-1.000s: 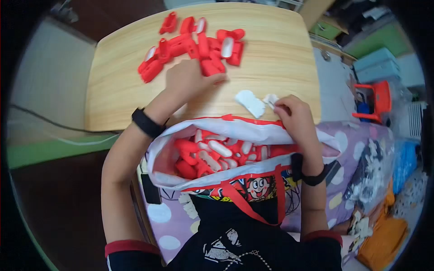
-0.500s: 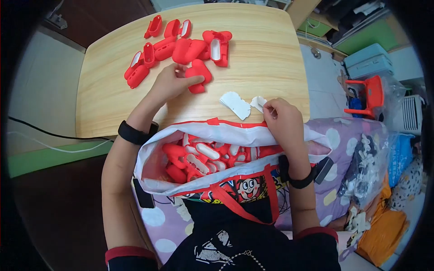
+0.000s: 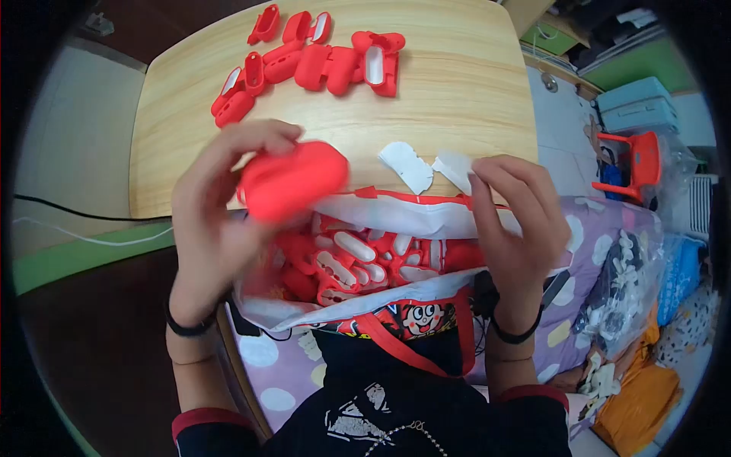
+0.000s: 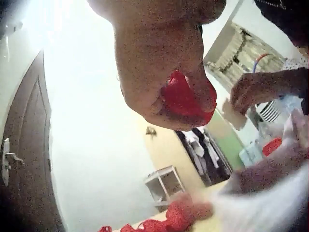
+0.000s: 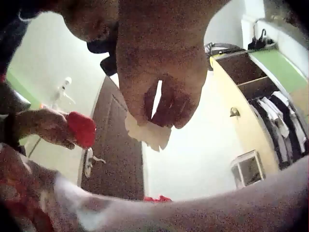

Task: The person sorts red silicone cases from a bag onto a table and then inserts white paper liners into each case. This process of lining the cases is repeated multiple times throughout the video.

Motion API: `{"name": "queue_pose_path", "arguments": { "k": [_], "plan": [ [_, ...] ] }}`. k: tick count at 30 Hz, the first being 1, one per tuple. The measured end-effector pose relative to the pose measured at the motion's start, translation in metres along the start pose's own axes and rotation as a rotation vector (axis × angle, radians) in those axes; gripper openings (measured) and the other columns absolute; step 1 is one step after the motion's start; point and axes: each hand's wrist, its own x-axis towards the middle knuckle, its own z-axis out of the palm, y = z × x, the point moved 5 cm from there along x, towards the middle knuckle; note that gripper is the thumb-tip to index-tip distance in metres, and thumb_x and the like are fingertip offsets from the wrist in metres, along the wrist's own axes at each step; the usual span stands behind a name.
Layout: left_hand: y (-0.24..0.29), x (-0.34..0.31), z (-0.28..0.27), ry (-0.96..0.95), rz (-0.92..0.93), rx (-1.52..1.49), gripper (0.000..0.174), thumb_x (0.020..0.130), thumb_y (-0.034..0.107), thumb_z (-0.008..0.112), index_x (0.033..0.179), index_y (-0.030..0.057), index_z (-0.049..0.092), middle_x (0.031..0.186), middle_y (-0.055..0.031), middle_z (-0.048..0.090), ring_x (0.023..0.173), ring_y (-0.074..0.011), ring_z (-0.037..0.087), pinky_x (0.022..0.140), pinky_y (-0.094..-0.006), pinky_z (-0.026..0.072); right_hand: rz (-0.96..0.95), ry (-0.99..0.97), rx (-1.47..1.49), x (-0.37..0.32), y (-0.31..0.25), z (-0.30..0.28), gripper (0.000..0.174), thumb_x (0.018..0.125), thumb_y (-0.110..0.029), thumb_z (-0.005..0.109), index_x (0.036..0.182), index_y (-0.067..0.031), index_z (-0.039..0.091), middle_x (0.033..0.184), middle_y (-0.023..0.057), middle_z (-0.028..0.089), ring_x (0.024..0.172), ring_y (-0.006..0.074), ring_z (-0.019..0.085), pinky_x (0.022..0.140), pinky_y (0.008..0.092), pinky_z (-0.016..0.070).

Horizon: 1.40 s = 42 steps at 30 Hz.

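In the head view the left hand (image 3: pixel 213 206) grips a red case (image 3: pixel 297 181), somewhat blurred, above the left part of the open bag (image 3: pixel 411 217). The left wrist view shows red silicone (image 4: pixel 186 99) between that hand's fingers. The right hand (image 3: pixel 521 221), over the bag's right side, pinches a thin white piece (image 3: pixel 454 169) between thumb and fingers; the right wrist view shows its ragged edge (image 5: pixel 152 136). Another white piece (image 3: pixel 407 166) lies on the table near the bag. Inside the bag are several red cases with white inner parts (image 3: pixel 354 246).
Several red cases (image 3: pixel 327 68) lie in a group at the far left and middle of the wooden table (image 3: pixel 457 84). A purple dotted cloth (image 3: pixel 601 251) is under the bag. A red stool (image 3: pixel 640 164) and plastic bags stand at the right.
The left hand has lifted a red case off the table and brought it back toward the body, over the bag. The right hand has raised a white piece from the table's near edge.
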Motion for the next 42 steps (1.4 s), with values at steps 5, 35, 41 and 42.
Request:
{"name": "queue_pose_path", "arguments": {
  "k": [5, 35, 41, 42],
  "plan": [
    [0.046, -0.032, 0.001, -0.092, 0.17, 0.109, 0.041, 0.073, 0.011, 0.077, 0.102, -0.0084, 0.055, 0.107, -0.0313, 0.062, 0.103, -0.0371, 0.063, 0.088, -0.0424, 0.0513, -0.141, 0.037, 0.097, 0.009, -0.06, -0.026, 0.016, 0.073, 0.002, 0.065, 0.087, -0.0046, 0.068, 0.089, 0.0124, 0.065, 0.082, 0.0242, 0.064, 0.072, 0.0361, 0.0512],
    [-0.006, -0.085, 0.06, 0.286, -0.113, -0.17, 0.04, 0.066, -0.01, 0.07, 0.106, -0.0073, 0.062, 0.113, -0.0243, 0.064, 0.105, -0.0283, 0.065, 0.089, -0.0331, 0.0508, -0.067, -0.4, -0.429, -0.054, -0.103, 0.04, 0.025, 0.069, -0.019, 0.065, 0.094, -0.0239, 0.066, 0.11, 0.0007, 0.059, 0.102, 0.0237, 0.049, 0.092, 0.0484, 0.0339],
    [-0.011, -0.085, 0.063, 0.307, -0.093, -0.158, 0.041, 0.066, -0.011, 0.07, 0.106, -0.0079, 0.062, 0.112, -0.026, 0.064, 0.105, -0.0296, 0.064, 0.091, -0.0352, 0.0501, -0.045, -0.433, -0.236, -0.05, -0.091, 0.042, 0.031, 0.065, -0.015, 0.069, 0.096, -0.0198, 0.071, 0.111, 0.0045, 0.059, 0.107, 0.0316, 0.047, 0.089, 0.049, 0.034],
    [-0.011, -0.084, 0.063, 0.305, -0.086, -0.149, 0.04, 0.066, -0.011, 0.07, 0.106, -0.008, 0.062, 0.111, -0.0261, 0.064, 0.105, -0.0297, 0.064, 0.091, -0.0354, 0.0499, -0.031, -0.451, -0.233, -0.05, -0.091, 0.043, 0.032, 0.066, -0.014, 0.069, 0.097, -0.0192, 0.071, 0.112, 0.0049, 0.059, 0.108, 0.0325, 0.047, 0.09, 0.0504, 0.0338]
  ]
}}
